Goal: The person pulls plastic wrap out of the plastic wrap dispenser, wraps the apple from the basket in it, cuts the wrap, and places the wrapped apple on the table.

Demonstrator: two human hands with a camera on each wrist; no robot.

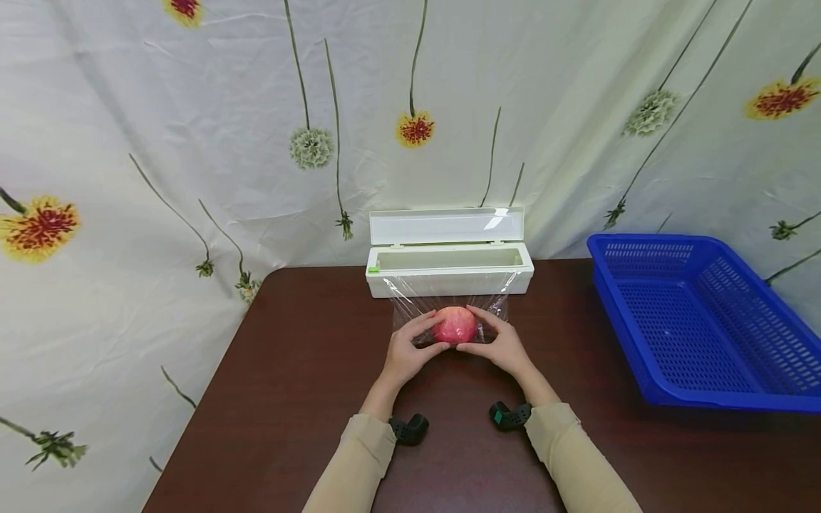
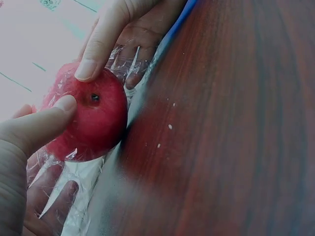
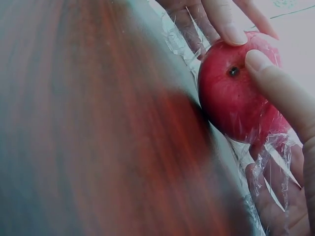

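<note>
A red apple (image 1: 455, 325) sits low over the table, with clear cling film (image 1: 403, 305) around its sides and back. My left hand (image 1: 408, 350) grips the apple from the left, its thumb (image 2: 44, 123) on the near face beside the small dark hollow. From the other side my right hand (image 1: 507, 348) holds it too, with the right thumb (image 3: 275, 83) by that hollow. Film bunches at both sides of the apple, over the fingers. The sheet stretches back from the apple to a white cling film dispenser (image 1: 375, 286), whose lid (image 1: 442, 226) stands raised.
On the right of the brown table (image 1: 288, 399) stands a blue plastic basket (image 1: 625, 349) with perforated walls. A white flower-print cloth (image 1: 256, 128) hangs behind the table, close to the dispenser. Dark bands (image 1: 409, 430) sit at both wrists.
</note>
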